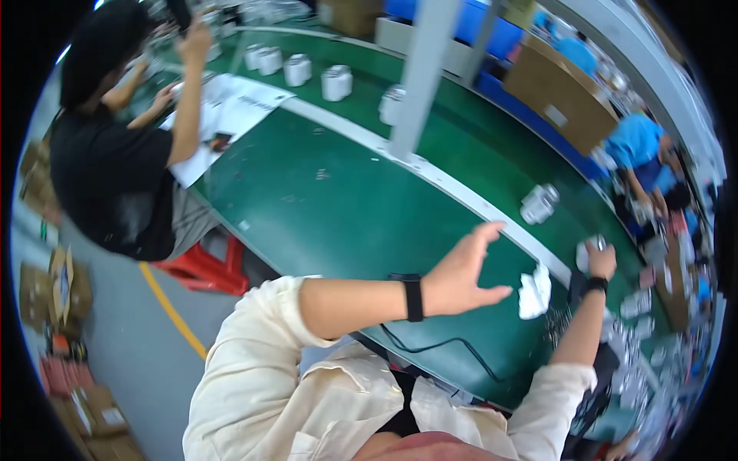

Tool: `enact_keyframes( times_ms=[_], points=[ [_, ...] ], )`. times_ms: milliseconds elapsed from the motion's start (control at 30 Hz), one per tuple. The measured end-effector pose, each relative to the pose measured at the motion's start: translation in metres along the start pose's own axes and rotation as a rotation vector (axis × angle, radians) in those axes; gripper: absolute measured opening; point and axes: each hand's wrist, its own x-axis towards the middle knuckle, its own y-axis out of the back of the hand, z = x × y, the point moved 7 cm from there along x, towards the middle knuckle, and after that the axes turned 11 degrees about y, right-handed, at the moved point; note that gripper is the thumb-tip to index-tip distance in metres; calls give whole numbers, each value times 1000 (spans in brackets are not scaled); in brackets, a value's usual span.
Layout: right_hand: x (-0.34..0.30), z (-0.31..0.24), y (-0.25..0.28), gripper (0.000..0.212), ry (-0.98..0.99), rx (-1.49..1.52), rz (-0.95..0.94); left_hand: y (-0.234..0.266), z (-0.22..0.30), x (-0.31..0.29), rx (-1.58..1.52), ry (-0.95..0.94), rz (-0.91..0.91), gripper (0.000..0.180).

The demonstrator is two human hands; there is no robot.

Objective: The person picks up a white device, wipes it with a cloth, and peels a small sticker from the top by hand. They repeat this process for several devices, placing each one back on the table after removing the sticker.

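Observation:
My left hand [463,275] hovers over the green work table [307,177], open, thumb and fingers spread with nothing between them. At the right my right hand [603,263] is closed on a small white jar-like unit [583,255] over the green conveyor; the fingers partly hide it. Another such unit, white and clear [540,203], lies tilted on the conveyor ahead of my hands. Between my two hands a crumpled white cloth or tissue [534,293] rests on the table. Beside my right forearm is a bunch of thin metal pieces [556,329], too blurred to name.
A pale rail [477,201] divides table from conveyor, with a grey post [425,77] rising from it. Several white units [337,83] stand along the conveyor. A black cable [453,343] crosses the near table edge. At the left a co-worker [115,169] sits on a red stool [207,269].

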Motion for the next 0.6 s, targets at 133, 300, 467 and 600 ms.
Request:
enact_keyframes(
  times_ms=[133,300,467,600],
  points=[
    [-24,-70,44,71,266,151,130,8,-2,-4,8,40,42,94],
    [-133,-213,120,69,738,941,-528,9,4,-7,-129,53,-91,102],
    [-231,-272,142,69,972,1215,-891,-17,35,-16,-428,-289,-570,109],
    [-235,-264,141,60,974,1040,-555,-9,15,-7,-392,-36,-387,109]
  ],
)
